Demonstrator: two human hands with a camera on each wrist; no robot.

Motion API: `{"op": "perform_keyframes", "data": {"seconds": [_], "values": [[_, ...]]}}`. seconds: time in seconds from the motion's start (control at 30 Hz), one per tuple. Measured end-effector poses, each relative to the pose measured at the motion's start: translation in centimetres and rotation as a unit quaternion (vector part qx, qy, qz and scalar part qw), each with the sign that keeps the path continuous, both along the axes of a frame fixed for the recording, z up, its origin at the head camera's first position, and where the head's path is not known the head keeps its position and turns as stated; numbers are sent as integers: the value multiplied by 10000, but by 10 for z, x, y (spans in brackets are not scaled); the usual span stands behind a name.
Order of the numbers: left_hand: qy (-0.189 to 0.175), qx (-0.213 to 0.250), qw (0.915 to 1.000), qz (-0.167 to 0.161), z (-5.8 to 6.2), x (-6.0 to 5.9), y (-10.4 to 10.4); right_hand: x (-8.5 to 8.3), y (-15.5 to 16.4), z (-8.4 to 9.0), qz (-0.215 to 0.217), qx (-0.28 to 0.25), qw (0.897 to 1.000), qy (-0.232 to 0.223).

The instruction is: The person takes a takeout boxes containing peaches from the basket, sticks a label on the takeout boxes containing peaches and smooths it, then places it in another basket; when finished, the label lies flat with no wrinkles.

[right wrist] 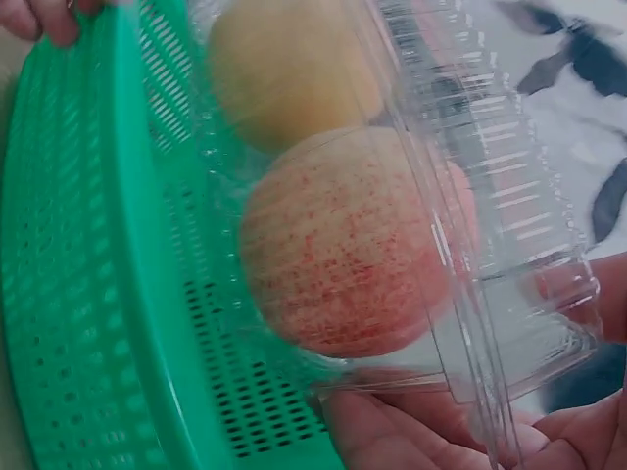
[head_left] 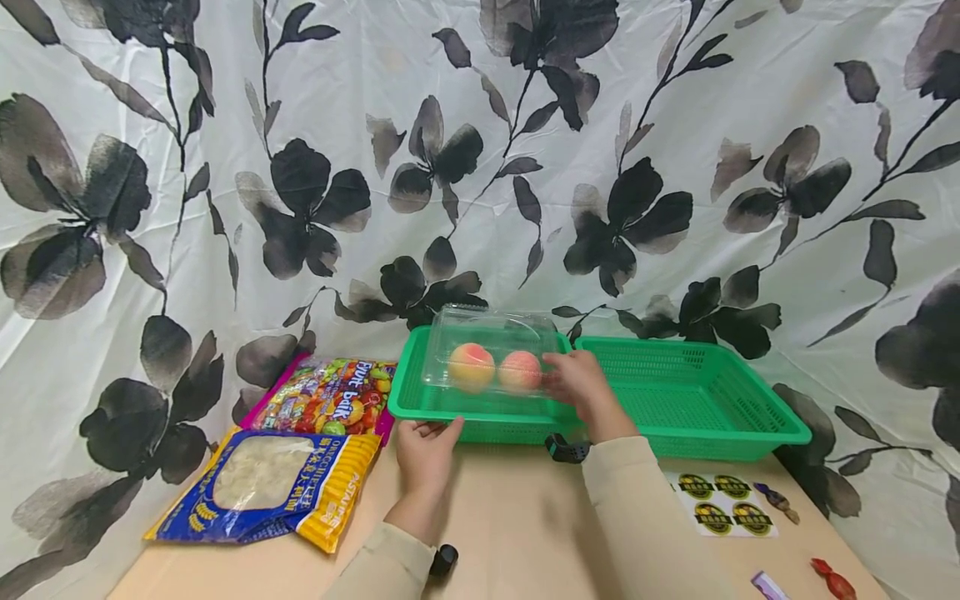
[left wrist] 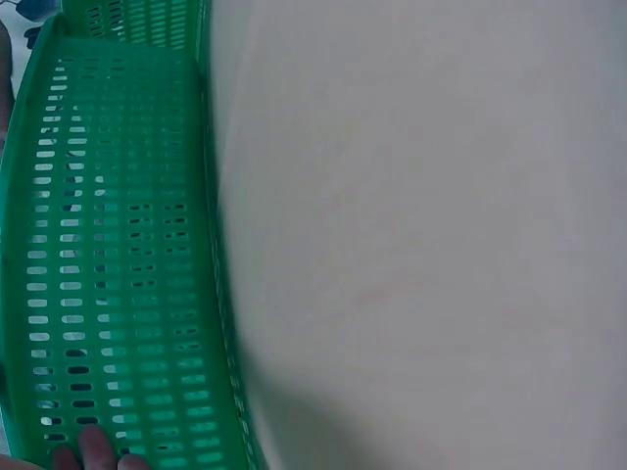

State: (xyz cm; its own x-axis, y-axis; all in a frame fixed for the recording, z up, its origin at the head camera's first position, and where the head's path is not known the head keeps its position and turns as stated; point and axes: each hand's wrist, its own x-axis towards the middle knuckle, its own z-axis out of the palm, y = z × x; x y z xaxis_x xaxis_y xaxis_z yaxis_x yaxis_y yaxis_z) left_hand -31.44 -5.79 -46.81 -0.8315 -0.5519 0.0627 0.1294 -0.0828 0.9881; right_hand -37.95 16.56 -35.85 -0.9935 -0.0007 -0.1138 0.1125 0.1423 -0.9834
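Right grip (head_left: 581,385) clasps the clamshell (head_left: 491,350) of peaches; left grip (head_left: 425,442), relaxed, touches the basket (head_left: 480,421) wall. I'd lower it level, basket braced

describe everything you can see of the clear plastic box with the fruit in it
The clear plastic box is a thin, ribbed clamshell, lid shut, holding two round peach-coloured fruits side by side. It sits in the left green basket, tilted over the near rim. The right hand grips its right end; the left hand touches only the basket.
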Motion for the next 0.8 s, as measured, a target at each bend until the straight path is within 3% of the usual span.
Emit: {"op": "perform_keyframes", "data": {"seconds": [0.17,0.33,0.57,0.8], "values": [[13,-36,10000,-28,1,1,-2,32,12,9,232,-204,9994,183],[95,-36,9999,-81,4,2,-3,66,25,9,357,24,9987,362],[126,127,9998,-10,8,-2,-4,113,42,-5,295,226,9990,248],[105,169,9998,-61,5,0,-5,152,57,-21,227,205,9994,-182]]}}
